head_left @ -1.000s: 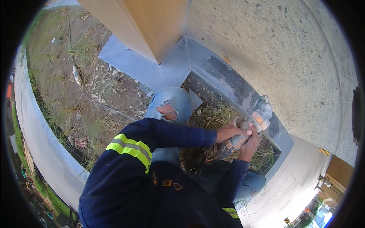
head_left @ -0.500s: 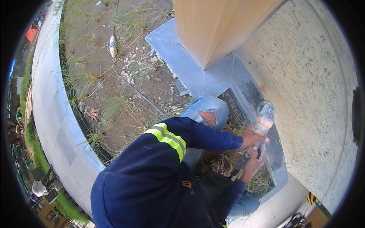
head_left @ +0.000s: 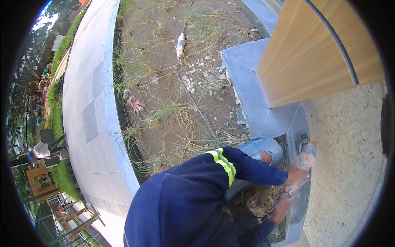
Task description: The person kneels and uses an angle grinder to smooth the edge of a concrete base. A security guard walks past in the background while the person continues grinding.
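A dusty angle grinder (head_left: 306,155) lies along the grey stone edging (head_left: 297,144) at the foot of a speckled wall (head_left: 337,144). My left hand (head_left: 295,173) is closed round it just behind the head. Lower down, my right hand (head_left: 283,202) grips the body, its fingers partly hidden. My bent knee in torn jeans (head_left: 259,148) is left of the tool, over a bed of soil and dry grass (head_left: 177,123). Brownish, crumpled material (head_left: 257,199), too unclear to name, lies below my arms.
A wooden column (head_left: 312,49) stands on grey stone at upper right. A cable with a white-wrapped lump (head_left: 180,45), stone chips (head_left: 197,76) and a pinkish glove-like scrap (head_left: 135,105) lie in the bed. Beyond the pale walkway (head_left: 90,103), a person (head_left: 45,150) and others appear at far left.
The view has swung, so the bed, column and my body appear farther right and my hands lower right. Both hands still grip the grinder. The person at far left now shows more fully.
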{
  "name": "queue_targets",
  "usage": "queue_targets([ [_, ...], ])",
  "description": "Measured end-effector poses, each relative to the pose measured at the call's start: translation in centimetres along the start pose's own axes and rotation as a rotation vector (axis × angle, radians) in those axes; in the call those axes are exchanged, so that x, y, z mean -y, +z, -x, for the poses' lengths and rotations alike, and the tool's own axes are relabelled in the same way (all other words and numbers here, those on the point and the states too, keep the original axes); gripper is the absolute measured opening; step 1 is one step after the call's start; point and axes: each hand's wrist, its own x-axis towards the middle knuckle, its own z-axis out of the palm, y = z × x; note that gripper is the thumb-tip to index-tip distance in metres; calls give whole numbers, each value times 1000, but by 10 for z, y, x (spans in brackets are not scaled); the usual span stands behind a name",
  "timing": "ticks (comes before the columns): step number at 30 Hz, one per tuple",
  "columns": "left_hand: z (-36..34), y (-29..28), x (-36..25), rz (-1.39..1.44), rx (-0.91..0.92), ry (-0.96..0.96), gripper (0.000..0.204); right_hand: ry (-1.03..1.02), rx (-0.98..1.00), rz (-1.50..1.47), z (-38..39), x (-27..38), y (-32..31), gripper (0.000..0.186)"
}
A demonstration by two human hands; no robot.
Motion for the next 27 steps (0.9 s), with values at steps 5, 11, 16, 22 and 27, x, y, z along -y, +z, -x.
queue_targets([
  [5, -9, -20, 9, -117, 151, 126, 42, 31, -185, 394, 8, -25, 8, 73],
  [11, -3, -59, 19, -70, 98, 140, 41, 3, 45, -178, 13, -24, 62, 52],
  [16, 8, -65, 17, -221, -49, -50, 39, 140, 85, -460, 34, -3, 77, 46],
  [22, -10, -75, 18, -286, 8, -33, 35, 130, 4, -266, 18, -20, 92, 47],
  [27, -26, -72, 22, -228, 25, 19, 30, 140, -70, -140, -2, -32, 100, 54],
])
